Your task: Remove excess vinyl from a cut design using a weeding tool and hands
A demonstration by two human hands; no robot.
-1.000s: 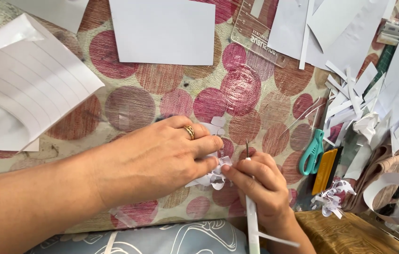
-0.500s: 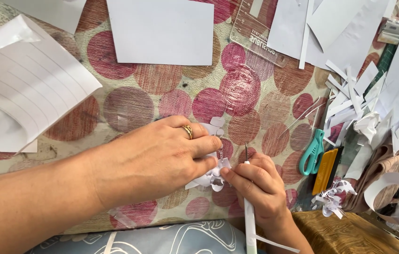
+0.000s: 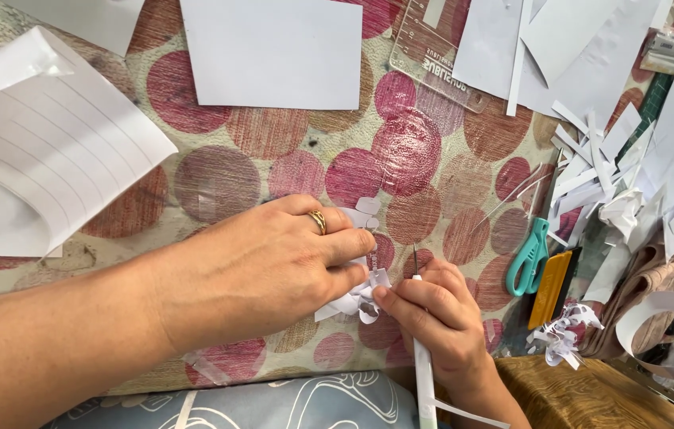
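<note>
Change: against the earlier view, both hands sit in nearly the same spot; the left hand's fingers are pressed a little closer over the curls, and the right hand's thumb has moved up to touch them.
Left hand (image 3: pixel 261 274): palm down, fingers curled and pinching the paper curls (image 3: pixel 357 298) against the tabletop; a gold ring (image 3: pixel 318 222) sits on one finger.
Right hand (image 3: pixel 436 318): clenched around a thin white tool (image 3: pixel 421 373) with a fine metal tip pointing up; the thumb touches the curls.
Paper curls: small white looped strips, lying between the two hands, partly hidden under the left fingers.
Tabletop (image 3: pixel 218 183): covered by a cloth with red and brown circles.
White sheet (image 3: pixel 273 52): plain rectangle, top middle, flat.
Lined sheet (image 3: pixel 43 151): left side, ruled with parallel lines, one corner lifted.
Clear ruler (image 3: pixel 436 56): transparent plastic with dark printing, top, right of the white sheet.
Scissors (image 3: pixel 529 258): teal handles, right of the right hand.
Orange scraper (image 3: pixel 551 290): flat, just beside the scissors.
Scraps (image 3: pixel 599 171): heap of white cut strips, far right, above the scissors.
Loose curl (image 3: pixel 563 334): white, below the scraper, apart from both hands.
</note>
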